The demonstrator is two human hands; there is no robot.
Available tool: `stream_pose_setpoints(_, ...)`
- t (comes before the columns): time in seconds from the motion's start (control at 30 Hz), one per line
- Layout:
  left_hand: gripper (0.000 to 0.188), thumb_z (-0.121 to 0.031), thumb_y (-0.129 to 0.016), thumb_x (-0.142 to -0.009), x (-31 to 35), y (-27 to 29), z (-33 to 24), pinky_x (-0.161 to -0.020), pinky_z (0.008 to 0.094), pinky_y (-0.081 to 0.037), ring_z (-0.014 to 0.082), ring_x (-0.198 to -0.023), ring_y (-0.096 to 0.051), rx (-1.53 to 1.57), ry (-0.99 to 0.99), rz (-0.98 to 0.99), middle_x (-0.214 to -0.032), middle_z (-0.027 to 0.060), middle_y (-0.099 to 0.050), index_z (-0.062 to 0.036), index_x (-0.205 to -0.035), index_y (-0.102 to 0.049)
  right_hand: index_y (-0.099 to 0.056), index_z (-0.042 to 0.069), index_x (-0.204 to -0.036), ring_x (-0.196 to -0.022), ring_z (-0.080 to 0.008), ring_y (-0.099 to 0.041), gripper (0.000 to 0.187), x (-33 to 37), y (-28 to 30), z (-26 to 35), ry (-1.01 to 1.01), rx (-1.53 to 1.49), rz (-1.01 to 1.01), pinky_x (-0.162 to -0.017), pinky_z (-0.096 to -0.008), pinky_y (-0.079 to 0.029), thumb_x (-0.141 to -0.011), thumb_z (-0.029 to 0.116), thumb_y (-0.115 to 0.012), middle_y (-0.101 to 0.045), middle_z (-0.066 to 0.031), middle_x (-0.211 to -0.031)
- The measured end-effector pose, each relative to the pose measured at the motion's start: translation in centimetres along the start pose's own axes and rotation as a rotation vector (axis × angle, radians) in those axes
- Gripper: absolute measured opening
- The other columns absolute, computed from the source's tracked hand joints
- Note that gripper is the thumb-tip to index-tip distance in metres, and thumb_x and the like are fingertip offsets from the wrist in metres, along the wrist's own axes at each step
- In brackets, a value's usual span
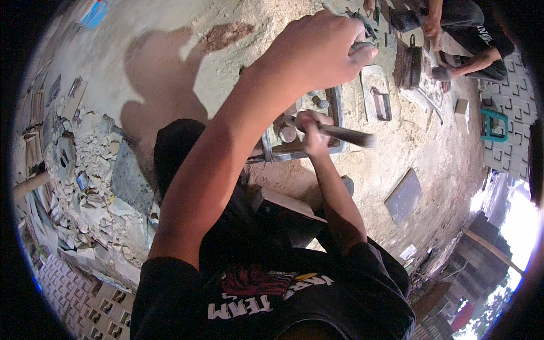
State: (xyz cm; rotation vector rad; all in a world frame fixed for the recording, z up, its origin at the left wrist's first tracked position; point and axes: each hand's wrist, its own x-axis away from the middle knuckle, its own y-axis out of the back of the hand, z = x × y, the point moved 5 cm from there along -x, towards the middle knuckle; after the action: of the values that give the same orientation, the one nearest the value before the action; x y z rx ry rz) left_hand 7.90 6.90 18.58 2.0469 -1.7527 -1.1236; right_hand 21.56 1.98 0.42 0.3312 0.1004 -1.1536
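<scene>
My left hand [337, 45] is raised across the work, its fingers curled in, and what sits in them, a small greyish bit, is mostly hidden. Below it my right hand [313, 127] wraps round a dark wooden handle [351, 136], whose outer end is smeared by motion. A rectangular metal frame [335, 141] lies on the ground under both hands, partly covered by my left forearm. Beside the right hand, a round pale-ended piece [287, 134] shows; whether it joins the handle I cannot tell. A small grey lump [321, 103] lies inside the frame.
A pale board with a handle-like loop [379, 105] lies right of the frame. Farther right, a co-worker's hands [442, 73] work at a metal box mould [412, 68]. A grey square plate [404, 195] lies on the sandy ground; rubble [93, 147] is heaped left.
</scene>
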Motion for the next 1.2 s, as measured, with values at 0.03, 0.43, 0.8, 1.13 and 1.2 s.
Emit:
stream_pose_setpoints(0.03, 0.034, -0.034, -0.061, -0.084, -0.2, -0.2, 0.4, -0.07, 0.0391, -0.05, 0.0341, -0.079, -0.065, -0.009, 0.011, 0.011, -0.082, 0.0182, -0.066, -0.0011, -0.089, -0.062, -0.045, -0.001, -0.061, -0.047, -0.0101, -0.035, 0.024, -0.2, -0.5, -0.7, 0.068, 0.16, 0.066, -0.043, -0.0272, -0.028, -0.083, 0.008, -0.045, -0.042, -0.0028, -0.053)
stream_pose_setpoints(0.43, 0.031, -0.033, -0.059, -0.085, 0.7, 0.8, 0.0, -0.069, 0.0436, -0.053, 0.0326, -0.072, -0.066, -0.126, 0.058, 0.051, -0.074, 0.0176, -0.065, -0.0019, -0.083, -0.064, -0.058, 0.0, -0.069, -0.055, -0.0139, -0.052, 0.016, -2.7, -4.3, 0.9, -0.093, -0.067, 0.135, -0.052, -0.0313, -0.042, -0.082, 0.008, -0.054, -0.056, -0.0062, -0.061)
stream_pose_setpoints(0.8, 0.028, -0.024, -0.055, -0.086, -0.3, 5.3, -0.6, -0.069, 0.0459, -0.049, 0.0401, -0.075, -0.062, 0.202, 0.113, 0.149, -0.076, 0.0254, -0.061, 0.0045, -0.085, -0.059, -0.053, -0.003, -0.065, -0.055, -0.0124, -0.045, 0.028, -2.7, -4.3, -4.6, -0.165, -0.07, 0.518, -0.051, -0.0297, -0.038, -0.078, 0.021, -0.059, -0.05, -0.0047, -0.058)
stream_pose_setpoints(1.13, 0.026, -0.022, -0.055, -0.086, -0.5, 5.9, 0.9, -0.067, 0.0451, -0.048, 0.0399, -0.076, -0.062, 0.214, 0.113, -0.01, -0.077, 0.025, -0.062, 0.004, -0.087, -0.058, -0.055, 0.0, -0.077, -0.061, -0.0173, -0.05, 0.029, -3.2, -5.4, -4.9, -0.318, 0.001, 0.868, -0.058, -0.0375, -0.041, -0.067, 0.025, -0.066, -0.053, -0.0087, -0.063)
stream_pose_setpoints(1.2, 0.025, -0.021, -0.055, -0.086, -0.1, 6.5, 1.2, -0.066, 0.0441, -0.048, 0.0395, -0.076, -0.062, 0.156, 0.181, 0.012, -0.078, 0.0245, -0.062, 0.0039, -0.087, -0.059, -0.056, 0.001, -0.082, -0.063, -0.0185, -0.051, 0.036, -4.2, -6.9, -2.2, -0.325, -0.041, 0.992, -0.061, -0.0381, -0.042, -0.064, 0.029, -0.069, -0.052, -0.0107, -0.065)
